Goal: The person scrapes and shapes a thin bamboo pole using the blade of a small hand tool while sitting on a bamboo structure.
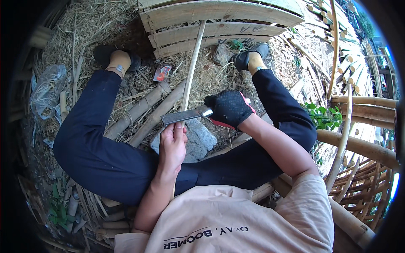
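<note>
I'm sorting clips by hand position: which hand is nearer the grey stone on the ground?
Left. The bare left hand grips the bamboo strip right beside the grey stone; the gloved right hand holds the knife above it.

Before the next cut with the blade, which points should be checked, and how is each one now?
1. Right hand in black glove grips the blade handle: ok.
2. Left hand holds the bamboo strip firmly: ok.
3. Bare left fingers sit directly beneath the blade: not ok.
4. Blade lies across the strip: ok.
5. Legs spread away from the cutting line: ok.
6. Blade sharpness: cannot tell.
</note>
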Demonstrator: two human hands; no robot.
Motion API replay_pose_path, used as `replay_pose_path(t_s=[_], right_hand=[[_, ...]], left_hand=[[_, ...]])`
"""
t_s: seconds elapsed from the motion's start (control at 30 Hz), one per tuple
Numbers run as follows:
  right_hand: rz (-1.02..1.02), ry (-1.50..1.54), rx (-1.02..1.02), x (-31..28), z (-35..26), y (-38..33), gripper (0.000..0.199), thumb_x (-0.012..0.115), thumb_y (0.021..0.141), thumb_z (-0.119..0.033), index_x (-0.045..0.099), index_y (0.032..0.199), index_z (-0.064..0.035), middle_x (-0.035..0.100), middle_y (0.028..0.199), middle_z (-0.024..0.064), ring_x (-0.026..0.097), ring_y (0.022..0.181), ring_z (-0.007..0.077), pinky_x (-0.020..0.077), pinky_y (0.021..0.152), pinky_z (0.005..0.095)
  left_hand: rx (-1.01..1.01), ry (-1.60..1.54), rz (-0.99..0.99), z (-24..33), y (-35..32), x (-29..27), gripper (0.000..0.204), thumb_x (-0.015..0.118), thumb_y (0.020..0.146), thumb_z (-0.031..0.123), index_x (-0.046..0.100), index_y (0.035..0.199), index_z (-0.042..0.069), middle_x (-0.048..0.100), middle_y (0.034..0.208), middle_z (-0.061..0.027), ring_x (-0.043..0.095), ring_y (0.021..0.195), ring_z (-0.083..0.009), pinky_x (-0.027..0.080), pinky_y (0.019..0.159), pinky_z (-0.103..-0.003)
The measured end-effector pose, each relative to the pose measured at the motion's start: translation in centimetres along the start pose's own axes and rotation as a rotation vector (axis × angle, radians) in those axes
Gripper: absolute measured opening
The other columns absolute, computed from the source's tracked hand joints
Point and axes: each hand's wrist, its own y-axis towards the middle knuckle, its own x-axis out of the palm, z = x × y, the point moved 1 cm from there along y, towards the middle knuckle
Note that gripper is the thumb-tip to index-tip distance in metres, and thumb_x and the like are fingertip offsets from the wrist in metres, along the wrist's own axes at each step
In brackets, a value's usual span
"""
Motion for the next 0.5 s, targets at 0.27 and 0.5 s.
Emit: replay_pose_path(t_s=[0.27, 0.5], right_hand=[[0.058, -0.029, -0.004, -0.33, 0.12, -0.13, 0.014, 0.066, 0.079, -0.024, 0.068, 0.086, -0.0113, 0.067, 0.069, 0.0155, 0.069, 0.068, 0.0362, 0.0545, 0.063, 0.0462], [0.1, -0.046, 0.085, -0.92, 0.59, 0.08, 0.016, 0.064, 0.078, -0.022, 0.073, 0.089, -0.0149, 0.071, 0.075, 0.0141, 0.071, 0.074, 0.0333, 0.0554, 0.067, 0.0449]], left_hand=[[0.01, 0.011, 0.014, 0.7, -0.21, 0.37, 0.031, 0.046, 0.107, 0.026, 0.056, 0.087, 0.005, 0.039, 0.064, 0.007, 0.033, 0.051, -0.0012, 0.025, 0.045, -0.021], [-0.006, 0.005, -0.018, 0.93, -0.59, 0.14, 0.03, 0.044, 0.107, 0.025, 0.054, 0.087, 0.005, 0.037, 0.061, 0.0087, 0.029, 0.049, -0.0004, 0.022, 0.043, -0.021]])
